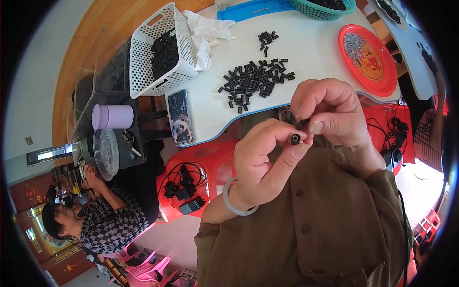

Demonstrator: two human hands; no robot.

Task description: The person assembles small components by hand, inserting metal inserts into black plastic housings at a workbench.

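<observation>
My left hand, with a pale bangle at the wrist, is closed in a pinch around a small black cylindrical part. A round opening shows at the part's near end. Right beside it, my right hand has its thumb and forefinger together on a tiny dark piece; most of that piece is hidden by the fingers. Both hands are in front of my chest, close to the table's near edge. Beyond them, a loose pile of similar black parts lies on the white table.
At the left stand a white perforated basket of black parts and a phone in a panda case. A red tray with small silvery pieces is at the right. Red stools holding cables flank me. Another person works at the far left.
</observation>
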